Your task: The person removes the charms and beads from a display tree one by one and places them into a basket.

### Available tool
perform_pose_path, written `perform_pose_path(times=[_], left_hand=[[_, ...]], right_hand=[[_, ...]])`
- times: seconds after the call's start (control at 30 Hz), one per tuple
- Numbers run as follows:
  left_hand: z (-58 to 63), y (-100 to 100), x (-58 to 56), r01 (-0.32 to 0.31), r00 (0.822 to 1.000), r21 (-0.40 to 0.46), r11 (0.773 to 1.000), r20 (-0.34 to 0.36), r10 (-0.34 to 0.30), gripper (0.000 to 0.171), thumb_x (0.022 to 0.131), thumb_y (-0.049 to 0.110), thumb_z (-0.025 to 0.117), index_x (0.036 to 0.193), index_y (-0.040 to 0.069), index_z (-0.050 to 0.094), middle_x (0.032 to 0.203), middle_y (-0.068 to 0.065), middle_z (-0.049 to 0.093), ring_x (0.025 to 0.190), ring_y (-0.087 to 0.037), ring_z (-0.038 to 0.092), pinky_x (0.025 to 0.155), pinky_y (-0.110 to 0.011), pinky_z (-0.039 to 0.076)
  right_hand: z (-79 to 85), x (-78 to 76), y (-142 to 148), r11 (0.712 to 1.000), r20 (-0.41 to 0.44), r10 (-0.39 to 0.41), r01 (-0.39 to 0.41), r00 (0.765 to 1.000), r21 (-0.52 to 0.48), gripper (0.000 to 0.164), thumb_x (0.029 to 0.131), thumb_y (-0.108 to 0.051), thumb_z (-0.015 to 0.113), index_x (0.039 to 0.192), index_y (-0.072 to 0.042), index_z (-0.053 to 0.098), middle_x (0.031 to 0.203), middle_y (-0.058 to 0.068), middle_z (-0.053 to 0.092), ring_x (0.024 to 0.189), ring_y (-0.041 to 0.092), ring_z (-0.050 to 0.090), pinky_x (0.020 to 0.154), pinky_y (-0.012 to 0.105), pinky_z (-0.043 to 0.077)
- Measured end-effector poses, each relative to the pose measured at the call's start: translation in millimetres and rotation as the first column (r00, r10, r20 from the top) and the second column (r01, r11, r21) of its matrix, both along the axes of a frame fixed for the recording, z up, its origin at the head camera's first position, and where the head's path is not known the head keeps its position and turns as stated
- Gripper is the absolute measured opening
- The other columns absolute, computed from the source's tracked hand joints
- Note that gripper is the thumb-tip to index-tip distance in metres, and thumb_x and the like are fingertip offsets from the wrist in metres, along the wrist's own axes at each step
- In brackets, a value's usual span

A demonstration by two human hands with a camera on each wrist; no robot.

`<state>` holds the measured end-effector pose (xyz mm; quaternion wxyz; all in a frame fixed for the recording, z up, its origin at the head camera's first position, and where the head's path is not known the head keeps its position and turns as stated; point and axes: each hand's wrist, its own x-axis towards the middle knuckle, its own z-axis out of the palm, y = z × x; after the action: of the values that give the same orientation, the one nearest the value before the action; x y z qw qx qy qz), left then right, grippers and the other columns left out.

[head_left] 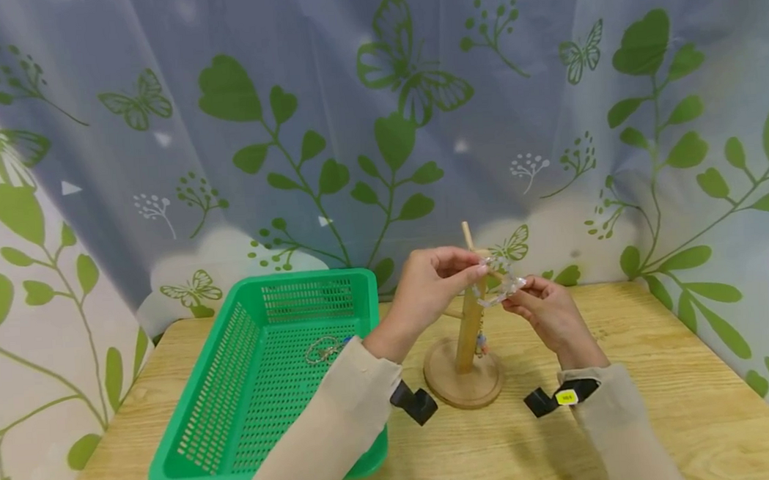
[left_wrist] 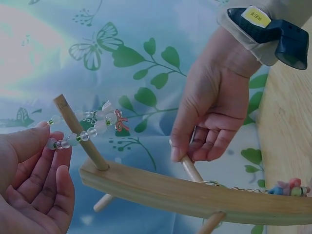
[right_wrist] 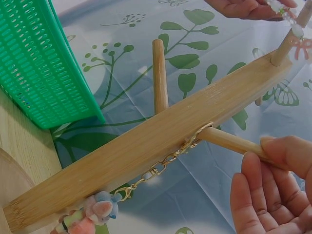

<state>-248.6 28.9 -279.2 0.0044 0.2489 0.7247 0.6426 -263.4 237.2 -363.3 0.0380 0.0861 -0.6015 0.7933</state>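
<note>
A wooden peg stand [head_left: 470, 326] with a round base [head_left: 462, 382] stands between my two hands. My left hand [head_left: 430, 285] pinches a clear and pale-green beaded bracelet [left_wrist: 92, 132] that has a small pink bow. The bracelet loops around the stand's top peg [left_wrist: 78, 129]. My right hand [head_left: 551, 314] holds a lower side peg [right_wrist: 234, 141] between thumb and fingers, as the right wrist view shows. From that peg hangs a keychain with a gold chain [right_wrist: 168, 158] and a small blue and pink figure charm [right_wrist: 100, 207], lying along the post.
Left of the stand, a green perforated basket [head_left: 258, 281] holds a bracelet [head_left: 321, 350] and a small blue item, partly behind my left sleeve. Another bare peg [right_wrist: 159, 75] sticks out of the post. A leaf-patterned curtain [head_left: 325, 126] hangs behind the wooden table [head_left: 685, 398].
</note>
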Motion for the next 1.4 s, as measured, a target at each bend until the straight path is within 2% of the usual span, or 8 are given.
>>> perform_pose_path(times=[0.07,0.3,0.4,0.53,0.73,0.93,1.17,1.4], left_hand=[[1.2,-0.7,1.6,0.004,1.0,0.005,1.0,-0.015,-0.004,0.016,0.086,0.016,0.069,0.099,0.006,0.073,0.094,-0.006,0.071,0.082,-0.02,0.065,0.068,-0.022,0.051],[4.5,-1.6,4.9,0.022,0.999,0.002,1.0,-0.046,-0.021,0.016,0.087,0.015,0.069,0.099,0.006,0.073,0.092,-0.005,0.072,0.078,-0.018,0.065,0.069,-0.028,0.054],[5.5,-1.6,6.6,0.023,0.999,-0.002,1.0,-0.049,-0.023,0.016,0.087,0.015,0.069,0.099,0.006,0.073,0.093,-0.003,0.072,0.078,-0.016,0.065,0.07,-0.03,0.054],[7.0,-3.1,9.1,0.037,0.998,0.0,0.999,-0.053,-0.037,0.018,0.087,0.015,0.069,0.102,0.004,0.072,0.096,-0.004,0.071,0.077,-0.014,0.064,0.07,-0.029,0.054],[8.4,-6.6,12.3,0.052,0.997,0.0,0.999,-0.063,-0.052,0.018,0.088,0.015,0.068,0.101,0.004,0.072,0.098,-0.005,0.071,0.079,-0.019,0.064,0.066,-0.024,0.052],[6.5,-9.6,13.9,0.054,0.995,-0.005,0.999,-0.085,-0.054,0.015,0.087,0.015,0.069,0.099,0.005,0.072,0.099,-0.004,0.071,0.075,-0.012,0.063,0.065,-0.024,0.051],[8.7,-15.3,19.3,0.064,0.995,-0.011,0.998,-0.079,-0.065,0.017,0.088,0.018,0.068,0.1,0.006,0.072,0.095,-0.007,0.071,0.081,-0.025,0.064,0.065,-0.024,0.05],[9.0,-26.9,22.2,0.07,0.995,0.002,0.998,-0.073,-0.07,0.018,0.088,0.017,0.069,0.1,0.005,0.072,0.095,-0.011,0.07,0.083,-0.024,0.065,0.07,-0.027,0.052]], right_hand=[[0.1,0.2,0.2,1.0,0.002,-0.004,0.004,1.0,0.005,0.012,0.087,-0.006,0.068,0.077,-0.011,0.062,0.076,-0.003,0.064,0.071,0.009,0.063,0.072,0.021,0.054],[1.0,1.2,0.2,0.999,0.006,-0.007,0.007,1.0,0.032,0.021,0.093,0.001,0.054,0.083,-0.013,0.065,0.078,-0.004,0.064,0.072,0.008,0.062,0.071,0.02,0.053],[0.5,2.1,0.0,0.999,0.003,-0.011,0.011,1.0,0.038,0.022,0.094,0.002,0.053,0.084,-0.013,0.065,0.081,-0.004,0.064,0.074,0.007,0.062,0.072,0.02,0.053],[0.1,2.3,-0.4,0.999,-0.001,-0.013,0.013,1.0,0.049,0.023,0.093,0.002,0.054,0.081,-0.015,0.065,0.081,-0.004,0.064,0.076,0.007,0.062,0.072,0.02,0.053],[-0.5,1.0,-0.4,0.999,-0.022,-0.014,0.015,1.0,0.05,0.023,0.092,0.0,0.058,0.073,-0.013,0.061,0.078,-0.004,0.061,0.075,0.007,0.061,0.072,0.022,0.054],[-2.0,0.8,0.5,1.0,-0.042,0.0,0.001,0.999,0.025,0.022,0.092,0.0,0.059,0.073,-0.012,0.06,0.079,-0.004,0.062,0.075,0.007,0.061,0.072,0.022,0.054],[-3.0,1.9,0.4,1.0,-0.063,0.01,-0.01,0.998,0.002,0.025,0.094,0.003,0.052,0.076,-0.011,0.062,0.08,-0.003,0.064,0.077,0.008,0.062,0.072,0.021,0.053],[-3.6,1.9,1.5,0.999,-0.083,0.031,-0.033,0.996,-0.017,0.023,0.093,0.003,0.054,0.079,-0.012,0.065,0.08,-0.003,0.064,0.073,0.008,0.062,0.071,0.02,0.053]])
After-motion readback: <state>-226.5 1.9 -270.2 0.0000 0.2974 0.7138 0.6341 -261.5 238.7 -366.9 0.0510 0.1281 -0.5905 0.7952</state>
